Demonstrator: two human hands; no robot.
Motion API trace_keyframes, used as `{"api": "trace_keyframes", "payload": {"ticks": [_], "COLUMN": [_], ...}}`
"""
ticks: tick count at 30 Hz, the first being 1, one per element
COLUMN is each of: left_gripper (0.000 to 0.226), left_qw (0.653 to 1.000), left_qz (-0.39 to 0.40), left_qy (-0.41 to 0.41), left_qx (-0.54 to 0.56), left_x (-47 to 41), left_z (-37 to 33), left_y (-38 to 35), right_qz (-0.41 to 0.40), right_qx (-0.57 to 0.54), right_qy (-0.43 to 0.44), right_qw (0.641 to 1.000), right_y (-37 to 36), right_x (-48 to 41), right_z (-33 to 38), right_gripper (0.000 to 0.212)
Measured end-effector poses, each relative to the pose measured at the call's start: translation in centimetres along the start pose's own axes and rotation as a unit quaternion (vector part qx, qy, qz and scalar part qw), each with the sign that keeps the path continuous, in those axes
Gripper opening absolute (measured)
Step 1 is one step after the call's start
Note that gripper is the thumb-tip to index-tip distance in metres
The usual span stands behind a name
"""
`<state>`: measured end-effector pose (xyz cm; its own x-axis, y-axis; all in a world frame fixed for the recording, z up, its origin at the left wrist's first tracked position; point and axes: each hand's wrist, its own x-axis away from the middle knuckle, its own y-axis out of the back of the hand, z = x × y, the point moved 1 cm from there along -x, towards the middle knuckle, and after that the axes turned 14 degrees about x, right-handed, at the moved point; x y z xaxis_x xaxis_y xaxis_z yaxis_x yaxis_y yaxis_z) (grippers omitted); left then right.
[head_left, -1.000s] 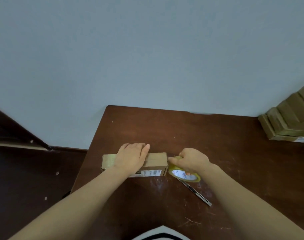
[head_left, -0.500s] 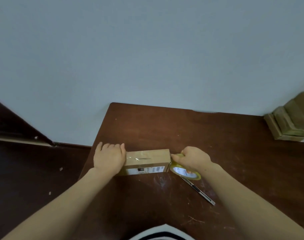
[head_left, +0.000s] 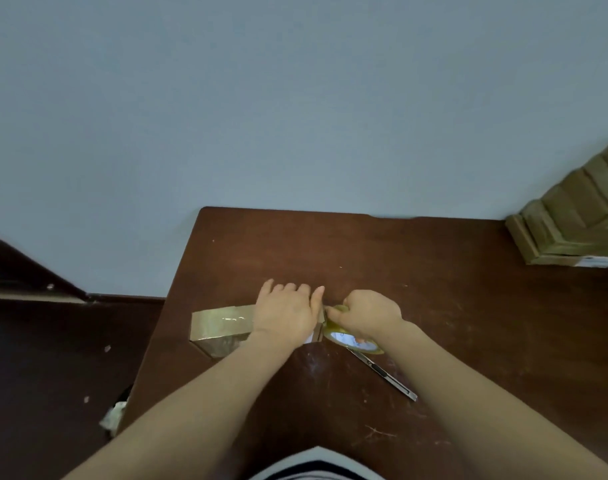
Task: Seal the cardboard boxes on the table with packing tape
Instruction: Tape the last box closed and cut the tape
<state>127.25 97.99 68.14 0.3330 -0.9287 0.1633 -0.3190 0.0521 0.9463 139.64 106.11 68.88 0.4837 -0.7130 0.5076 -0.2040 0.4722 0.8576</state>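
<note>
A small long cardboard box [head_left: 223,325] lies on the dark brown table [head_left: 382,271], its top shiny with clear tape. My left hand [head_left: 287,315] rests flat on the right half of the box, fingers straight and pointing away from me. Just beyond the box's right end, my right hand [head_left: 370,315] grips a yellowish roll of packing tape [head_left: 352,339]. The box's right end is mostly hidden under my left hand.
A metal utility knife [head_left: 385,374] lies on the table just right of the roll. A stack of cardboard boxes [head_left: 572,223] stands at the far right by the wall. The table's left edge runs close to the box; crumpled paper [head_left: 113,417] lies on the floor.
My left hand slid from the box's left end back to its right half, pressing along the tape. My right hand stayed at the right end with the roll.
</note>
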Motion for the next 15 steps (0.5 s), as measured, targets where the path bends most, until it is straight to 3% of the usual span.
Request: {"api": "trace_keyframes", "payload": {"ticks": [4, 11, 15], "left_gripper": [0.056, 0.048, 0.061], "left_qw": [1.0, 0.997, 0.998], "left_qz": [-0.001, 0.008, -0.054], "left_qy": [0.027, -0.049, 0.035], "left_qx": [0.012, 0.058, -0.025], "left_x": [-0.3, -0.4, 1.0], "left_z": [-0.6, -0.3, 4.8], "left_y": [-0.7, 0.2, 1.4], "right_qz": [0.006, 0.007, -0.001], "right_qx": [0.009, -0.015, -0.036], "right_qy": [0.012, -0.007, -0.022], "right_qw": [1.0, 1.0, 0.999], "right_y": [-0.1, -0.9, -0.9], "right_x": [0.0, -0.1, -0.4], "right_z": [0.0, -0.7, -0.6], "right_gripper": [0.05, 0.054, 0.056]}}
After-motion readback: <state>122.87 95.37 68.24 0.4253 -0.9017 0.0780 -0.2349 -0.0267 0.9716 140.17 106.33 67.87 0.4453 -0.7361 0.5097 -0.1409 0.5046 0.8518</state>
